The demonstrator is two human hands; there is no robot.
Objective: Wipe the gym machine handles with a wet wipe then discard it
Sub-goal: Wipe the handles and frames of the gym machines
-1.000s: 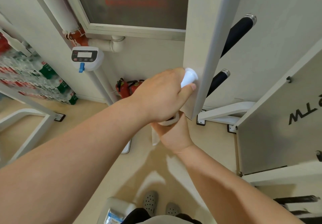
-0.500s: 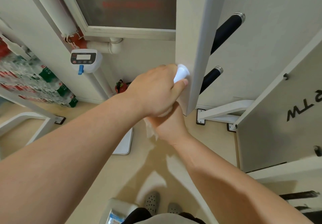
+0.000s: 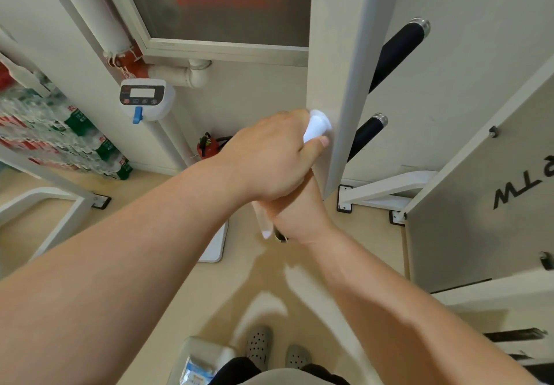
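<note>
Both hands are curled round one mostly hidden machine handle [image 3: 281, 236] mid-frame: left hand [image 3: 269, 160] up by the white flared plastic collar [image 3: 318, 124], right hand [image 3: 299, 211] just below, pinching the thin white wet wipe [image 3: 263, 223] against it. Risk imo is that dangling wipe slipping loose so bare palm does the rubbing, plus the two black foam handles [image 3: 395, 52] at upper right getting skipped.

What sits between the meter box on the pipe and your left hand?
A red fire extinguisher stands low by the wall, between the meter box and the left hand. The head view shows it.
</note>
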